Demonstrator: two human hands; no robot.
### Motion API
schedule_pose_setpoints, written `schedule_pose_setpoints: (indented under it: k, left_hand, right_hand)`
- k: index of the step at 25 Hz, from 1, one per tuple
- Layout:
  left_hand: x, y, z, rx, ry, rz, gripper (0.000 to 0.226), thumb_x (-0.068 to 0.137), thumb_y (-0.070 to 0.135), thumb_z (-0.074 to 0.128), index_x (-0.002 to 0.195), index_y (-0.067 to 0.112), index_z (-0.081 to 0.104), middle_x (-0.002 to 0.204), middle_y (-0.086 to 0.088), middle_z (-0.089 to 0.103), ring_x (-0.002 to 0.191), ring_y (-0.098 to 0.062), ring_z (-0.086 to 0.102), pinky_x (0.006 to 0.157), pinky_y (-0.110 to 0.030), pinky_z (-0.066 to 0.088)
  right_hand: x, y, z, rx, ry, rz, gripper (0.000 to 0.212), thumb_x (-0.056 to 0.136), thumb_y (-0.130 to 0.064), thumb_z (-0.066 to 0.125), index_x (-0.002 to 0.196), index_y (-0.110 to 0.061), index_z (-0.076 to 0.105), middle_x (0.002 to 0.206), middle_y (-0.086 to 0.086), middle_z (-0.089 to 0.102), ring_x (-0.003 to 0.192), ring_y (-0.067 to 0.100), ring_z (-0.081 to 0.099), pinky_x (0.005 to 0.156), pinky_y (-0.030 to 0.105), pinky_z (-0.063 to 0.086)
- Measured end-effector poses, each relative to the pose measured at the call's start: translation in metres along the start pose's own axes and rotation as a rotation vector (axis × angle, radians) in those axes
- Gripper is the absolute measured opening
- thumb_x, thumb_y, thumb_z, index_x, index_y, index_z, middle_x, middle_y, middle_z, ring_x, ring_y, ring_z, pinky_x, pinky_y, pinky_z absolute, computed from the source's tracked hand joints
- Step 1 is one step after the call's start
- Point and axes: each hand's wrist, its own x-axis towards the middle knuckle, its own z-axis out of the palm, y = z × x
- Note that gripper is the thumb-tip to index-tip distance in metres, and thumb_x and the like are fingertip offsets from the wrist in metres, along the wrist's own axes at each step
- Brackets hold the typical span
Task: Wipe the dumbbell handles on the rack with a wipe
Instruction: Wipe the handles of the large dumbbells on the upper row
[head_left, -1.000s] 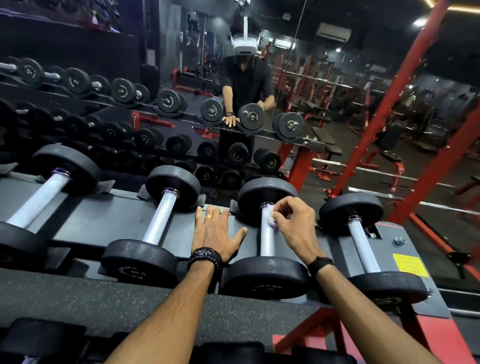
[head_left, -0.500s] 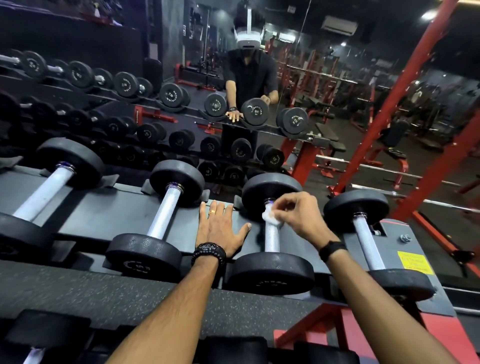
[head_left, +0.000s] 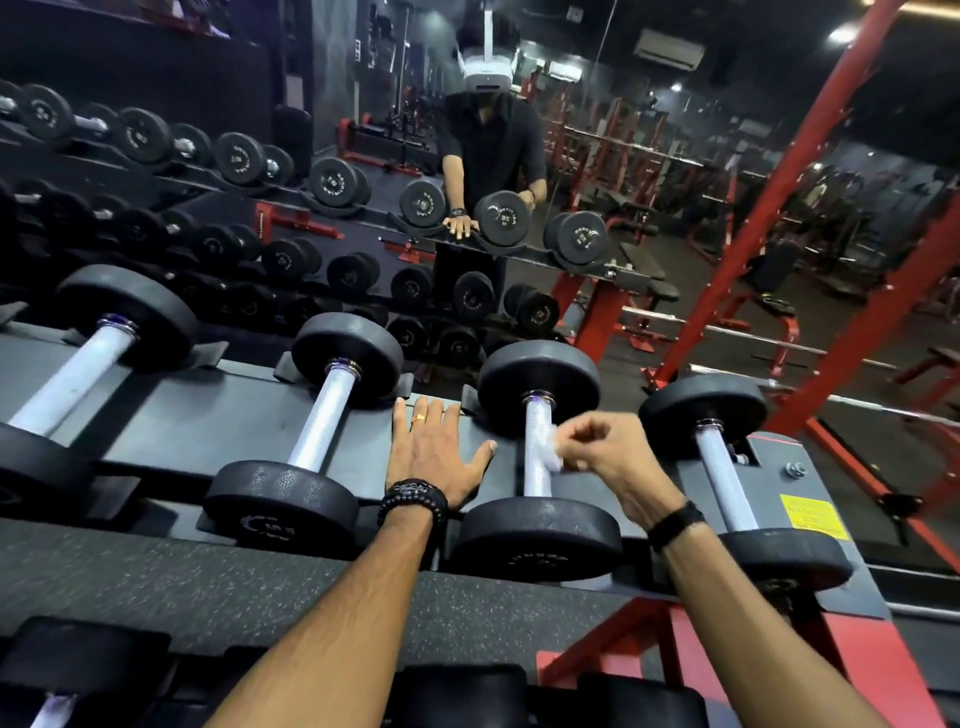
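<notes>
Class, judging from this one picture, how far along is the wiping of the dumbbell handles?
Done: nothing shows which handles are already clean. In hand: the right hand holds a white wipe against the third dumbbell's handle, while the left hand rests flat on the rack. Left, possibly: the far-right handle.

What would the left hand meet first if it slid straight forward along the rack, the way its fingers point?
Probably nothing on the shelf: the left hand lies flat on the rack, fingers pointing at its back edge, between two dumbbell heads. Depth beyond the edge is unclear.
</notes>
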Motion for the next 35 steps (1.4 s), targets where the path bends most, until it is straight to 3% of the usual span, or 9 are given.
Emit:
schedule_pose_setpoints:
  k: [4,9,14,17,20,25,28,30,35]
  left_hand:
    - [-0.002,-0.001,-0.003,-0.010,0.007,0.009,0.077,0.086,0.072,0.023,0.138,0.021,0.046,0.138,0.000,0.050,0.136,-0.023,0.035,0.121,-0.052,0.007]
    - [-0.002,0.000,-0.002,-0.009,0.027,0.009,0.074,0.087,0.071,0.027,0.136,0.020,0.048,0.134,-0.001,0.051,0.133,-0.023,0.038,0.121,-0.052,0.008]
    - [-0.003,0.000,-0.004,-0.034,0.017,0.010,0.072,0.087,0.070,0.031,0.137,0.020,0.048,0.135,0.000,0.051,0.133,-0.022,0.038,0.121,-0.051,0.008]
    - [-0.001,0.000,-0.003,-0.039,0.018,0.004,0.071,0.087,0.070,0.031,0.135,0.021,0.049,0.135,0.000,0.051,0.133,-0.022,0.037,0.121,-0.051,0.008]
    - [-0.001,0.000,-0.001,-0.019,0.025,0.000,0.072,0.087,0.071,0.029,0.135,0.021,0.048,0.134,-0.001,0.051,0.133,-0.023,0.038,0.121,-0.052,0.008]
    - [-0.002,-0.001,-0.003,-0.050,0.039,0.003,0.070,0.087,0.070,0.031,0.134,0.022,0.049,0.134,0.001,0.052,0.133,-0.022,0.038,0.121,-0.051,0.008]
    - [-0.001,-0.001,0.000,-0.030,0.023,-0.002,0.071,0.087,0.071,0.028,0.135,0.022,0.048,0.135,0.000,0.051,0.135,-0.023,0.037,0.121,-0.052,0.007]
    - [-0.001,-0.001,0.001,-0.016,0.026,-0.008,0.073,0.087,0.071,0.027,0.136,0.021,0.047,0.137,-0.002,0.050,0.136,-0.024,0.036,0.121,-0.052,0.007]
    - [-0.002,-0.001,-0.001,-0.024,0.021,0.005,0.070,0.087,0.070,0.028,0.133,0.023,0.049,0.134,0.001,0.051,0.134,-0.023,0.037,0.121,-0.051,0.008]
  right_hand:
    - [0.029,0.008,0.019,0.145,0.305,-0.059,0.021,0.075,0.010,0.074,0.068,-0.009,0.071,0.067,0.006,0.070,0.062,0.013,0.061,0.062,0.030,0.055]
    - [-0.017,0.030,-0.007,0.083,-0.183,0.275,0.025,0.075,0.025,0.058,0.072,0.002,0.068,0.057,0.006,0.065,0.046,0.009,0.056,0.047,0.015,0.047]
    - [0.041,0.014,0.015,0.313,0.184,0.237,0.021,0.078,0.024,0.054,0.086,0.009,0.067,0.075,0.021,0.065,0.062,0.025,0.057,0.056,0.030,0.051]
    - [0.028,0.027,0.011,0.200,0.021,0.342,0.028,0.072,0.026,0.052,0.080,0.008,0.072,0.079,0.027,0.070,0.065,0.029,0.063,0.062,0.032,0.052]
    - [0.005,0.028,0.004,0.042,-0.241,0.416,0.026,0.073,0.026,0.048,0.081,0.011,0.068,0.057,0.013,0.066,0.044,0.014,0.058,0.045,0.019,0.049]
    - [0.046,0.007,0.016,0.445,-0.031,0.388,0.032,0.083,0.019,0.038,0.103,0.016,0.062,0.087,0.020,0.068,0.072,0.027,0.064,0.060,0.036,0.059]
    - [0.012,0.011,0.011,0.375,-0.237,0.450,0.025,0.086,0.012,0.040,0.087,0.010,0.065,0.066,0.013,0.067,0.055,0.018,0.065,0.052,0.026,0.056]
    - [-0.001,0.016,0.003,0.318,-0.384,0.493,0.014,0.076,0.004,0.055,0.083,0.005,0.067,0.069,0.015,0.064,0.054,0.020,0.062,0.051,0.025,0.054]
    - [0.034,0.006,0.014,0.654,-0.157,0.452,0.032,0.054,-0.012,0.064,0.084,-0.006,0.054,0.077,0.009,0.042,0.064,0.025,0.044,0.067,0.040,0.052]
